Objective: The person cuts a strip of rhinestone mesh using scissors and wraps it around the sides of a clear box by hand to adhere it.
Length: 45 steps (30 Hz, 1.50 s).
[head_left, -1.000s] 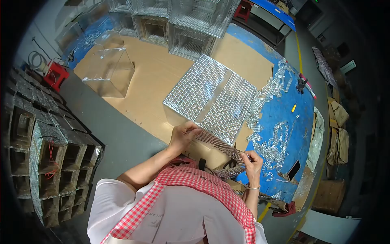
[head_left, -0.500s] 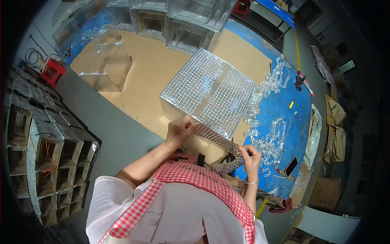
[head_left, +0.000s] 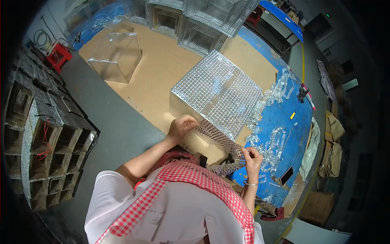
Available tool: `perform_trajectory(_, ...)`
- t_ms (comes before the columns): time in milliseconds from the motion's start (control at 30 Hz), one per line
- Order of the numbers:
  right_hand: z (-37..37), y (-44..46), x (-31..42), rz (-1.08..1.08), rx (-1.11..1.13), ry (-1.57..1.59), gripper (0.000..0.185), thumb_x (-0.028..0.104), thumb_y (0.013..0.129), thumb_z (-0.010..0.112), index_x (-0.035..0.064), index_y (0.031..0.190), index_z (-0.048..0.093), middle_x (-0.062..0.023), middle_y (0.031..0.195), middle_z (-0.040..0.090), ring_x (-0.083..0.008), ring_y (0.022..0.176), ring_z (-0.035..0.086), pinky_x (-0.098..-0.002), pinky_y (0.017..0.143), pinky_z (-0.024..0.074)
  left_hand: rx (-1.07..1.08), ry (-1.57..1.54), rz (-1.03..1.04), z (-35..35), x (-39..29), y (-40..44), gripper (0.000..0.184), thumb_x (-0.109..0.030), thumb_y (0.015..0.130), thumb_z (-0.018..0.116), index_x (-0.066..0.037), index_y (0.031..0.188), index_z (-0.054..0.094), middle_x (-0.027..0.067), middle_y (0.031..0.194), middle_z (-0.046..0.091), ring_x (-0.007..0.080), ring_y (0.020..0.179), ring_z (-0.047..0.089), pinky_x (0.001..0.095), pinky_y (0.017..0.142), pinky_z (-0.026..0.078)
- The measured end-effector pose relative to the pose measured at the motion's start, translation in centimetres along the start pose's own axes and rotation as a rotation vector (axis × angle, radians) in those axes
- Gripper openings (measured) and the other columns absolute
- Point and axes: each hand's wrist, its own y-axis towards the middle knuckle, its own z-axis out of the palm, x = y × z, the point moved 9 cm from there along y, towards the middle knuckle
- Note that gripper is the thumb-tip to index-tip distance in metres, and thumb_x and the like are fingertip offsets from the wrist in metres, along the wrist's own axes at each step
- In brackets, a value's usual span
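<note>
A clear box (head_left: pixel 219 89) stands on the brown cardboard, its top covered with rows of shiny studs and a bare strip between two studded parts. Along the box's near side runs a studded strip (head_left: pixel 217 136), which hangs down at its right end. My left hand (head_left: pixel 183 127) is at the strip's left end by the near left edge of the box, fingers curled together; what they pinch is too small to tell. With thumb and fingers, my right hand (head_left: pixel 252 159) holds the strip's right part near the near right corner.
Clear studded boxes (head_left: pixel 199 34) are stacked at the back. An empty clear box (head_left: pixel 118 57) sits at the left. Loose stud strips (head_left: pixel 274 142), a phone (head_left: pixel 286 176) and a yellow tool (head_left: pixel 292 115) lie on the blue surface. Stacked frames (head_left: pixel 53 150) stand at far left.
The view has shifted, so the boxes and table appear further right. My left hand's fingers have moved slightly off the strip's left end. My right hand stays at the strip.
</note>
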Motion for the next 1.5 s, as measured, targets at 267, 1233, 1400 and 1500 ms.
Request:
perform_trajectory(267,0.0,0.2,0.1,-0.018,0.003,0.000,0.012,0.008,0.078,0.066,0.0009,0.071,0.059,0.0053,0.062,0.050,-0.0033,0.058,0.039,-0.0199,0.050,0.0307,0.153,0.144,0.073,1.8,2.7,-1.3,0.016,-0.015,0.078,0.066,-0.002,0.084,0.059,0.0050,0.082,0.054,0.0113,0.071,0.052,0.0238,0.063,0.043)
perform_trajectory(1233,0.8,0.9,2.3,-0.158,0.060,-0.489,0.022,0.020,0.071,0.066,0.0013,0.069,0.055,-0.0157,0.055,0.048,-0.0249,0.045,0.044,-0.0350,0.047,0.0366,-0.031,0.689,0.730,4.0,-2.5,-4.9,0.021,-0.028,0.079,0.059,-0.008,0.085,0.064,0.0116,0.093,0.059,0.0221,0.087,0.059,0.0374,0.072,0.048)
perform_trajectory(1400,1.2,0.8,3.1,-0.154,0.076,-0.535,0.025,0.025,0.072,0.067,0.0031,0.072,0.056,-0.0164,0.056,0.051,-0.0308,0.049,0.050,-0.0383,0.049,0.0386,0.243,0.993,0.780,8.0,-2.2,-5.3,0.035,-0.018,0.085,0.046,-0.012,0.120,0.050,0.0018,0.129,0.043,0.0152,0.121,0.036,0.0466,0.099,0.028)
perform_trajectory(1500,1.6,0.8,3.3,-0.131,0.125,-0.587,0.027,0.029,0.072,0.067,0.0040,0.073,0.057,-0.0168,0.057,0.054,-0.0333,0.055,0.055,-0.0399,0.051,0.0405,0.359,1.072,0.771,9.1,1.4,-5.7,0.040,-0.019,0.088,0.040,-0.014,0.127,0.044,-0.0017,0.135,0.039,0.0130,0.126,0.030,0.0509,0.104,0.016)
